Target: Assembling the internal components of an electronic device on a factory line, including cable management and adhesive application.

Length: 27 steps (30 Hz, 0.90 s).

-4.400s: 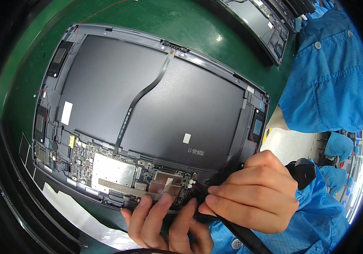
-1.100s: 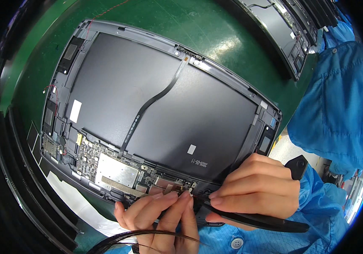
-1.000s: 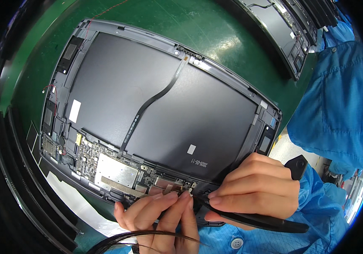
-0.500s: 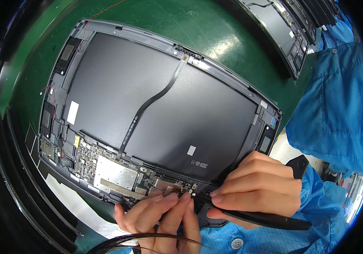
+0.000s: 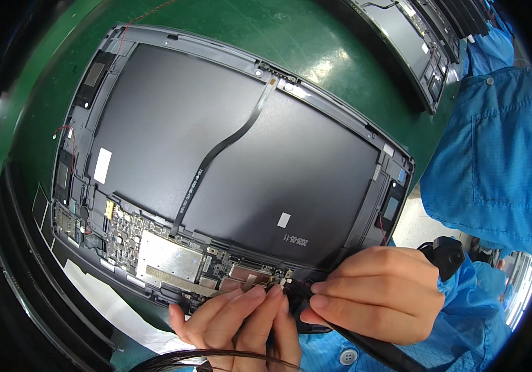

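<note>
An opened tablet (image 5: 235, 161) lies back-up on the green bench, its dark battery panels crossed by a black flat ribbon cable (image 5: 225, 146). A circuit board (image 5: 160, 248) with silver shields runs along its near edge. My left hand (image 5: 238, 322) presses its fingertips on the board's right end, close to a small connector. My right hand (image 5: 380, 297) grips a black pen-like tool (image 5: 371, 347) whose tip meets the same spot, touching my left fingertips.
A second opened device (image 5: 402, 43) lies at the far right of the green mat (image 5: 278, 31). A co-worker's blue sleeve (image 5: 489, 149) hangs at the right. White paper (image 5: 111, 304) lies under the tablet's near edge. A thin dark cable (image 5: 216, 356) arcs below my left hand.
The view has shifted slightly over the last seconds, so the tablet sits a little differently in the picture. Both hands stay at the same spot on the board's right end.
</note>
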Each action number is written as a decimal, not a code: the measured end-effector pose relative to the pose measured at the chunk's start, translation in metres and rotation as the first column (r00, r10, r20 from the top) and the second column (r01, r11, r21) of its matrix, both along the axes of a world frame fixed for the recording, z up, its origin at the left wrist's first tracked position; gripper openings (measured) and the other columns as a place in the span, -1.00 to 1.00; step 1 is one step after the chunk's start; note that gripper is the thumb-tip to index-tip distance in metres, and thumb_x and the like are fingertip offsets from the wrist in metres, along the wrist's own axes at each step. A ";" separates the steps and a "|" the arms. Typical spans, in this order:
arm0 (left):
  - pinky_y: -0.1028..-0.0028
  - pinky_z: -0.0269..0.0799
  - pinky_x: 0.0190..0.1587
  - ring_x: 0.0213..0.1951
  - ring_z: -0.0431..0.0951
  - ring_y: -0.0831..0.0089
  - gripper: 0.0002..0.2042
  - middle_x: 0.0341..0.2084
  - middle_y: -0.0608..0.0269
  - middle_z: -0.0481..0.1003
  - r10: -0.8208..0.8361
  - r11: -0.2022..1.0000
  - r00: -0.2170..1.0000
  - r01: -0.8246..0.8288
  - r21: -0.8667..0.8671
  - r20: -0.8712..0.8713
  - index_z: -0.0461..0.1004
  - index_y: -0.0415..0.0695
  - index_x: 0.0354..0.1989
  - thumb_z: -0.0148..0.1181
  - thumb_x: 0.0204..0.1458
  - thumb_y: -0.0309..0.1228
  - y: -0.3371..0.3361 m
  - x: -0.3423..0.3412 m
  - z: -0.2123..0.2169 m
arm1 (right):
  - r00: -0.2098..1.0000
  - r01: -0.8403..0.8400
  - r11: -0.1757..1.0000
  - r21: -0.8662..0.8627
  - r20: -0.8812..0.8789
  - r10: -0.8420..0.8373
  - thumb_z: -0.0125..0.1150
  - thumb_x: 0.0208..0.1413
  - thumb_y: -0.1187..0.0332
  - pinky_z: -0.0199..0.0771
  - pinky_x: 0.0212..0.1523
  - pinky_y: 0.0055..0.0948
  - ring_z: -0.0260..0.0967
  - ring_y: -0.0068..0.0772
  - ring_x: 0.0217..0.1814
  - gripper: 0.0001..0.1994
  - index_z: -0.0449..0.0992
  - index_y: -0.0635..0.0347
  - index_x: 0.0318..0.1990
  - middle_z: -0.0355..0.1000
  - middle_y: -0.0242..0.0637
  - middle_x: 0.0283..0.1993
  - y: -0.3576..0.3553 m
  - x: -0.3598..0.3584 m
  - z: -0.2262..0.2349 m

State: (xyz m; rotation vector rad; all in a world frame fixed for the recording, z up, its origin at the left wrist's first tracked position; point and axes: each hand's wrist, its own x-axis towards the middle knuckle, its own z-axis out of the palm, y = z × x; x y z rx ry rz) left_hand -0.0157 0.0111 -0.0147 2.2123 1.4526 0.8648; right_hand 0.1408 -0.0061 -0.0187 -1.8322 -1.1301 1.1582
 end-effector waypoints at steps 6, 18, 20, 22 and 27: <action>0.24 0.21 0.15 -0.22 0.56 0.38 -0.88 -0.28 0.27 0.51 0.006 1.000 1.000 -0.006 -0.010 -0.015 0.62 -0.16 -0.32 0.31 -0.08 -0.52 -0.001 0.002 0.000 | 1.000 0.021 1.000 0.000 0.014 -0.021 0.16 -0.09 0.53 0.40 -0.31 -0.54 0.44 -0.48 -0.35 -0.87 0.60 0.33 -0.38 0.52 -0.21 -0.32 0.000 0.001 0.006; -0.03 -0.02 0.34 -0.09 0.55 0.33 -0.85 -0.21 0.26 0.54 -0.099 0.994 0.995 0.099 0.041 -0.016 0.60 -0.14 -0.26 0.26 -0.05 -0.54 -0.003 -0.021 -0.017 | 0.998 0.034 0.999 0.007 0.053 -0.034 0.15 -0.09 0.54 0.40 -0.30 -0.53 0.45 -0.47 -0.34 -0.87 0.60 0.34 -0.38 0.52 -0.20 -0.31 -0.001 -0.014 0.013; -0.04 -0.07 0.35 -0.08 0.55 0.32 -0.85 -0.21 0.25 0.54 -0.108 0.993 0.994 0.106 0.057 0.029 0.60 -0.14 -0.26 0.26 -0.04 -0.55 -0.003 -0.022 -0.020 | 0.998 0.033 0.999 0.009 0.061 -0.033 0.14 -0.09 0.54 0.41 -0.30 -0.53 0.45 -0.47 -0.34 -0.87 0.60 0.34 -0.38 0.52 -0.20 -0.31 -0.002 -0.017 0.017; -0.05 -0.11 0.37 -0.07 0.55 0.32 -0.85 -0.20 0.25 0.54 -0.118 0.991 0.990 0.112 0.072 0.075 0.59 -0.15 -0.26 0.25 -0.04 -0.55 -0.003 -0.024 -0.022 | 0.997 0.031 0.999 0.010 0.070 -0.031 0.14 -0.09 0.54 0.41 -0.29 -0.53 0.45 -0.47 -0.33 -0.87 0.59 0.34 -0.38 0.52 -0.20 -0.31 -0.002 -0.019 0.019; -0.01 -0.15 0.39 -0.07 0.56 0.31 -0.84 -0.19 0.24 0.55 -0.160 0.978 0.983 0.146 0.147 0.088 0.60 -0.15 -0.24 0.24 -0.03 -0.56 -0.004 -0.028 -0.032 | 0.996 0.025 1.000 0.009 0.088 -0.026 0.13 -0.09 0.54 0.41 -0.29 -0.53 0.45 -0.46 -0.33 -0.87 0.59 0.34 -0.38 0.52 -0.20 -0.30 -0.003 -0.021 0.019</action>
